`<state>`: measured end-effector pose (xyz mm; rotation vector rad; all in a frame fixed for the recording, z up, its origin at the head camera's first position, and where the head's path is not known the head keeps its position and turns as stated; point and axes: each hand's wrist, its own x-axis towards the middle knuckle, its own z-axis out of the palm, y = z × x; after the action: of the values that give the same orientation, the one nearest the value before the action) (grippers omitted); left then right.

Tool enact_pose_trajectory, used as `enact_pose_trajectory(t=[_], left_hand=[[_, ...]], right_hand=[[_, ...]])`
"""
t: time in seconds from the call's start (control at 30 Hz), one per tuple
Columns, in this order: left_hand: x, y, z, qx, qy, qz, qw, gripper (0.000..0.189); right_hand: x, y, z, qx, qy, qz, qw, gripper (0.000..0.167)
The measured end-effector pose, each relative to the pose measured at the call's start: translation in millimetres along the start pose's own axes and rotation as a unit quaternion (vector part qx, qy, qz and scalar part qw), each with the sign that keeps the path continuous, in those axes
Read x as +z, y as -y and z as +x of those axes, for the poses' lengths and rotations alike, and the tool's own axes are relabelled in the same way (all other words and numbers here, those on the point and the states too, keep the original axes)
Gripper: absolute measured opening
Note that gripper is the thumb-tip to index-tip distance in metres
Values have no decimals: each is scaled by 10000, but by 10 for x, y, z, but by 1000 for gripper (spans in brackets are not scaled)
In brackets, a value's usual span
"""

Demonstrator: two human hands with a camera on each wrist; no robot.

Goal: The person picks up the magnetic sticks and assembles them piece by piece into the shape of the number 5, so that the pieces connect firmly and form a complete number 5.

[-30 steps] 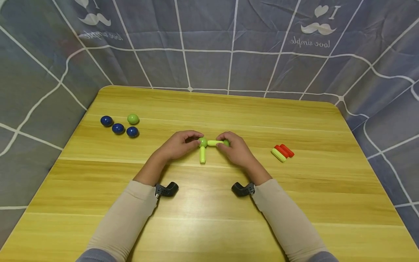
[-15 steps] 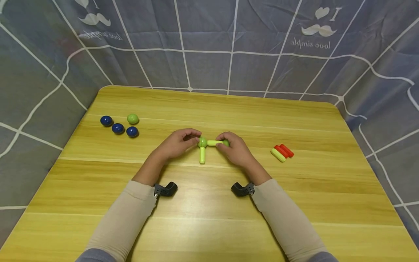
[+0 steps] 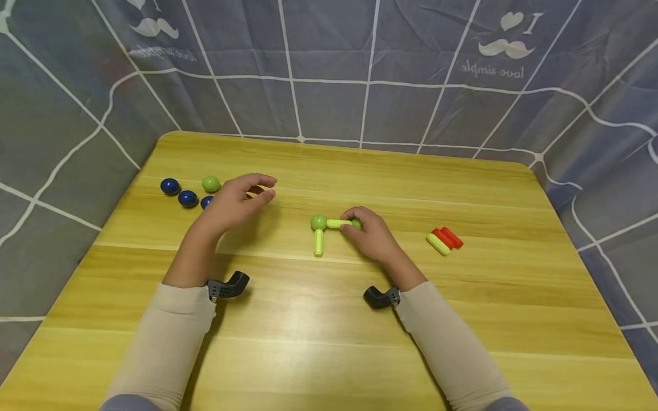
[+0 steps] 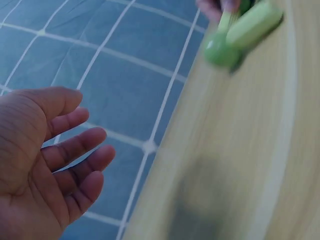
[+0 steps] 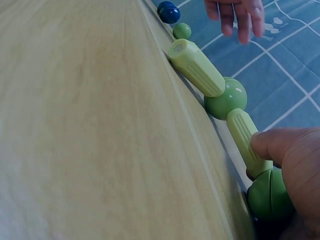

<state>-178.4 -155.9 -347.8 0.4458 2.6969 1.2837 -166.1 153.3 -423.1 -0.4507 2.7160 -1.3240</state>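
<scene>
In the head view, a joined piece lies mid-table: a green ball (image 3: 319, 222) at the corner, one yellow-green magnetic rod (image 3: 319, 243) towards me, another yellow-green rod (image 3: 336, 224) to the right, and a second green ball (image 3: 357, 224) at its far end. My right hand (image 3: 375, 237) grips that right end; in the right wrist view the thumb (image 5: 272, 142) presses on the rod beside the end ball (image 5: 270, 195). My left hand (image 3: 236, 202) is above the table, fingers loosely bent around nothing. It partly covers a blue ball (image 3: 206, 201); a loose green ball (image 3: 211, 184) is just beyond it.
Two more blue balls (image 3: 178, 192) lie at the far left of the wooden table (image 3: 308, 342). On the right, a yellow-green rod (image 3: 438, 244) lies beside two red rods (image 3: 447, 237). A grey-blue gridded curtain (image 3: 329, 108) encloses the table's back and sides.
My left hand has let go of the corner ball and moved left and away from me, towards the loose balls. The right hand and the joined piece stay in place.
</scene>
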Motion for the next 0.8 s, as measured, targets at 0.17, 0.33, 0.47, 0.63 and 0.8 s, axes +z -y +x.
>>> enact_pose_trajectory(t=[0.17, 0.33, 0.47, 0.63, 0.8], left_hand=[[-297, 77, -89, -66, -219, 436, 9988, 41], [-499, 185, -149, -195, -146, 885, 9958, 43], [-589, 256, -158, -205, 17, 1313, 9911, 43], [-641, 299, -139, -131, 202, 2053, 9784, 38], [-663, 370, -136, 15, 353, 2678, 9628, 39]], right_hand=[[-13, -14, -9, 6, -24, 36, 10000, 16], [-9, -22, -12, -40, -41, 78, 10000, 15], [-5, -22, -15, -55, -39, 108, 9999, 15], [-2, -4, -25, 19, -46, 127, 9999, 15], [1, 7, -31, 27, -58, 115, 9999, 15]])
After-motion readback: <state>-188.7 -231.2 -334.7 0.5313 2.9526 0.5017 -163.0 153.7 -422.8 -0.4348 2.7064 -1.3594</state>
